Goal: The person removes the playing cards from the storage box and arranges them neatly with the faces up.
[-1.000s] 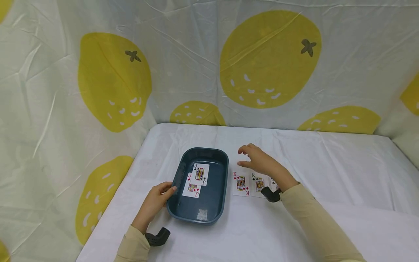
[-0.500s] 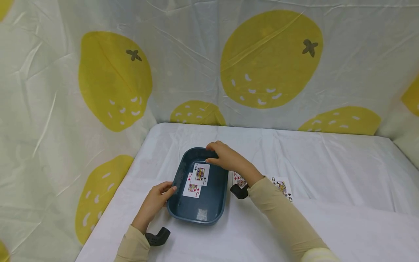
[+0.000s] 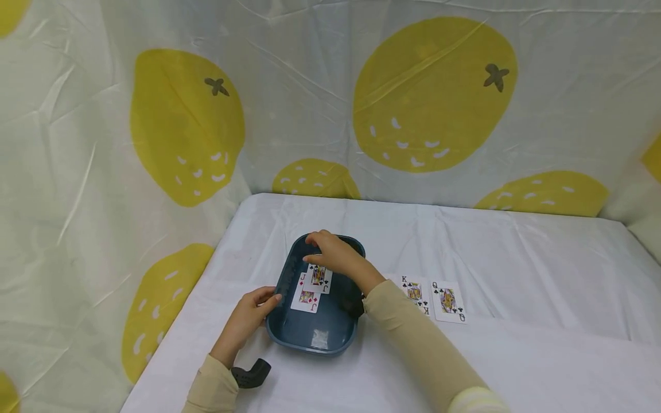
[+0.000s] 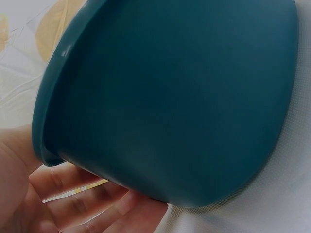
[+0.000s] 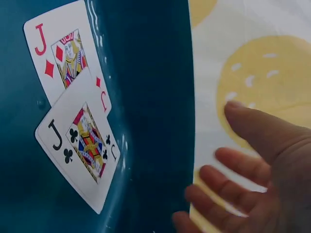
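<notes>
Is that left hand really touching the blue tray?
Touching. In the head view, the left hand grips the blue tray by its side, thumb over the edge.

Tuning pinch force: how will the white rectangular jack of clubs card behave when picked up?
The white jack of clubs card is likely light and springy: thin, with no visible curl. It may slide easily, lying partly over the white jack of diamonds card in the glossy blue plastic tray. Its thin edges probably make pinching fiddly.
</notes>
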`<state>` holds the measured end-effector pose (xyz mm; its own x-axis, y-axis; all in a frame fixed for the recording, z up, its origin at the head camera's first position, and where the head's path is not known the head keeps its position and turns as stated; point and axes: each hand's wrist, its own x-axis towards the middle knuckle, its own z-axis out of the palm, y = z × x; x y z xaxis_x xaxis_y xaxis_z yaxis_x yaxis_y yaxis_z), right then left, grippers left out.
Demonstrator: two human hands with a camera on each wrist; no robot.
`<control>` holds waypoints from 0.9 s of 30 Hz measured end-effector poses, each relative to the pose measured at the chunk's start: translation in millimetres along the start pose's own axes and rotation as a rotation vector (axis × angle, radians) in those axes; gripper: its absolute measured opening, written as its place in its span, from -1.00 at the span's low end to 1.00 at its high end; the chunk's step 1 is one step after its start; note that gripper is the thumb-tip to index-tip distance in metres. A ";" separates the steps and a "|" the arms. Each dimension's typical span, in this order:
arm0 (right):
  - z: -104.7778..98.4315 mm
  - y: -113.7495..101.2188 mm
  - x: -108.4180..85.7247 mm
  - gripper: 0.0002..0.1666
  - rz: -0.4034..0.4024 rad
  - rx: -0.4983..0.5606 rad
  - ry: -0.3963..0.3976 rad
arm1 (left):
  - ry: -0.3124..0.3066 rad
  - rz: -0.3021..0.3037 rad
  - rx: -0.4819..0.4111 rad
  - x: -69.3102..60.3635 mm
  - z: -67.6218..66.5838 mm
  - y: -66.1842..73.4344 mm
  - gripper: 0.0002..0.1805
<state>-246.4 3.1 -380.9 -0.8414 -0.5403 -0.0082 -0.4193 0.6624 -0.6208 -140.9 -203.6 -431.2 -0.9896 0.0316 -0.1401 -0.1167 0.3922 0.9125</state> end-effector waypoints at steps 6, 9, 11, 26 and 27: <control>15.8 6.9 8.1 -0.21 0.158 -0.130 -0.124 | 0.014 -0.030 0.016 1.0 1.6 0.3 -0.64; 23.3 11.7 8.9 -0.12 0.202 -0.211 -0.139 | 0.010 -0.030 0.030 0.7 2.6 1.0 -0.63; 27.1 13.4 8.5 -0.09 0.229 -0.256 -0.143 | 0.009 -0.034 0.031 1.0 3.4 1.0 -0.63; 29.1 15.1 6.5 -0.41 0.289 -0.211 -0.057 | 0.011 -0.037 0.042 0.6 4.9 2.8 -0.64; 28.6 15.0 6.3 -0.52 0.278 -0.169 -0.045 | 0.009 -0.036 0.045 0.6 5.5 2.8 -0.63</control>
<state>-248.3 -5.2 -412.6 -0.9173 -0.3464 -0.1965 -0.2293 0.8627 -0.4507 -141.4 -197.4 -430.9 -0.9856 0.0081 -0.1688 -0.1486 0.4336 0.8888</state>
